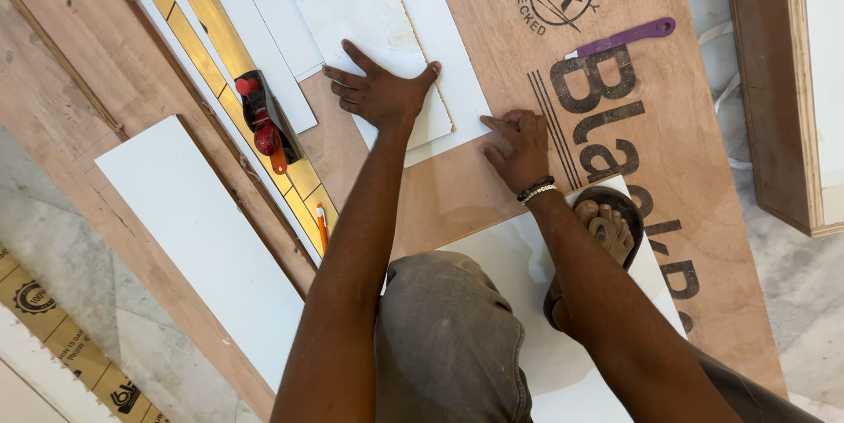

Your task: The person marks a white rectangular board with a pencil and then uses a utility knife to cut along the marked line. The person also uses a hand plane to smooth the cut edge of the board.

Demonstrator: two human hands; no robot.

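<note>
My left hand (382,93) lies flat, palm down, on the white rectangular laminate sheet (352,1), near its lower edge. The fingers (347,80) are spread wide and extended; the thumb reaches to the right, its tip at the thin cut line that runs down the sheet. Nothing is gripped: the hand presses on the surface only.

My right hand (519,146) sits just right of the left, at the lower right corner of the narrow white laminate strip (448,45) that lies beside the cut line. Its fingers are curled and close together, with the tips touching the strip's corner and the knuckles raised. A beaded bracelet (536,189) circles the wrist.

Both white pieces lie on the large brown plywood board (492,194) with black printing. To the left of my left hand, well apart, a red and black hand plane (262,120) rests on a yellow-edged strip. A purple-handled knife (626,37) lies on the board above my right hand. My sandalled foot (607,225) rests on the board below the right wrist.
</note>
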